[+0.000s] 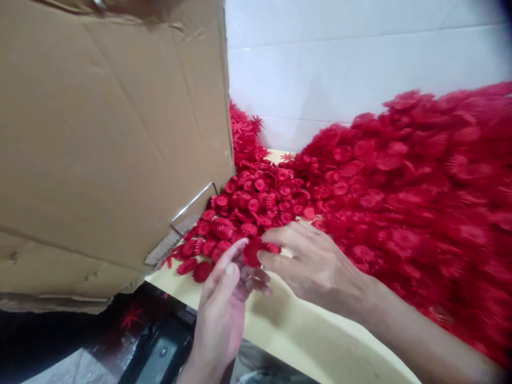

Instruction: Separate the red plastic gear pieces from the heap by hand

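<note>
A big heap of small red plastic flower pieces (400,181) covers the pale yellow table (304,330) from the middle to the right. My left hand (222,309) and my right hand (308,261) meet at the heap's near edge. Both pinch one red flower piece (253,252) between their fingertips. Loose red pieces (224,224) lie just beyond my fingers, next to the cardboard box.
A large brown cardboard box (104,133) fills the left side, with a metal wire clip (192,208) at its lower corner. A white tiled wall (360,58) stands behind. Below the table edge lie a dark object (160,352) and one fallen red piece (130,316).
</note>
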`<state>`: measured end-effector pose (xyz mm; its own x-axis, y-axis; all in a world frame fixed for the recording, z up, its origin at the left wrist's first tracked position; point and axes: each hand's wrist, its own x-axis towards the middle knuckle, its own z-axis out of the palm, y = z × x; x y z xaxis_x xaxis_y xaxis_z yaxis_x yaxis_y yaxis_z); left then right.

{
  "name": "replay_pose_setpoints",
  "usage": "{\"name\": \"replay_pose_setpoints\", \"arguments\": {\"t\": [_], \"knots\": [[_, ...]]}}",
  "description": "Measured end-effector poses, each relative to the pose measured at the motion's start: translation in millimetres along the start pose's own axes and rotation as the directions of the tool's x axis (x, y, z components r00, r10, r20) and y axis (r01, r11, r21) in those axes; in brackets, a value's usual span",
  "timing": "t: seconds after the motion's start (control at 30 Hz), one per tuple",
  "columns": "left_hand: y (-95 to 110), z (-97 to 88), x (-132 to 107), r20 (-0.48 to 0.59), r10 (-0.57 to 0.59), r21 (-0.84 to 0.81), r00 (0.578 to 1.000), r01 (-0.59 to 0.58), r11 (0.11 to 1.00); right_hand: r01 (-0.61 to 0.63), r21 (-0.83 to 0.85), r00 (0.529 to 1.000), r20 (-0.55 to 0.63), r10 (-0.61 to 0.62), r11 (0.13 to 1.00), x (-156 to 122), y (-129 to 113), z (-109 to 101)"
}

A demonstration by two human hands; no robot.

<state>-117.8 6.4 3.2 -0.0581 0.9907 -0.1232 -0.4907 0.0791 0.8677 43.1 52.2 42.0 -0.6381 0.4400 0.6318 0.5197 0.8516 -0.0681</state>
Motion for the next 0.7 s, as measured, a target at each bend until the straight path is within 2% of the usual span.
{"name": "replay_pose_setpoints", "arguments": {"t": [0.07,0.1,0.17,0.2,0.23,0.3,0.37,0.43,0.5,0.57,0.6,0.63,0.7], "knots": [[-1.1,21.3,2.9,0.073,-0.127,-0.118,0.989,0.135,0.984,0.004,-0.034,1.000,0.028,-0.003,0.999,-21.4,-10.1,-12.2],[-3.3,30.1,3.1,0.096,-0.153,-0.132,0.984,0.165,0.978,-0.039,-0.022,0.999,0.013,0.039,0.999,-32.0,-14.4,-17.4],[-10.6,45.1,0.6,0.114,-0.161,-0.125,0.980,0.175,0.977,-0.231,0.077,0.969,-0.072,0.237,0.970,-51.7,-21.7,-26.4],[-15.4,51.4,-2.0,0.124,-0.155,-0.108,0.980,0.169,0.980,-0.356,0.173,0.921,-0.102,0.377,0.918,-60.4,-24.8,-30.2],[-20.9,57.2,-5.1,0.139,-0.151,-0.082,0.979,0.163,0.983,-0.469,0.295,0.852,-0.096,0.514,0.832,-68.2,-27.7,-33.7],[-32.6,67.1,-11.8,0.179,-0.138,-0.013,0.974,0.143,0.990,-0.603,0.537,0.706,0.015,0.708,0.590,-81.4,-32.7,-39.7],[-43.9,75.2,-17.5,0.211,-0.122,0.081,0.970,0.107,0.991,-0.621,0.688,0.613,0.129,0.779,0.374,-92.6,-37.5,-45.0],[-53.3,81.8,-21.1,0.228,-0.108,0.192,0.968,0.064,0.979,-0.596,0.758,0.554,0.151,0.819,0.264,-103.2,-43.1,-49.8],[-60.7,88.0,-22.5,0.268,-0.121,0.287,0.956,0.041,0.957,-0.558,0.806,0.484,0.124,0.866,0.197,-113.8,-49.6,-53.1],[-67.1,94.0,-22.9,0.341,-0.189,0.353,0.921,0.061,0.934,-0.520,0.839,0.392,0.066,0.918,0.162,-124.2,-56.2,-55.0],[-70.6,96.8,-23.1,0.378,-0.229,0.385,0.897,0.073,0.920,-0.512,0.839,0.348,0.006,0.937,0.185,-129.5,-59.1,-56.0],[-74.4,99.2,-23.3,0.401,-0.257,0.418,0.879,0.074,0.905,-0.518,0.823,0.312,-0.071,0.948,0.232,-134.8,-61.7,-58.0],[-83.2,102.4,-23.9,0.457,-0.246,0.468,0.855,0.004,0.884,-0.561,0.746,0.278,-0.238,0.931,0.358,-146.6,-66.2,-67.5]]}}
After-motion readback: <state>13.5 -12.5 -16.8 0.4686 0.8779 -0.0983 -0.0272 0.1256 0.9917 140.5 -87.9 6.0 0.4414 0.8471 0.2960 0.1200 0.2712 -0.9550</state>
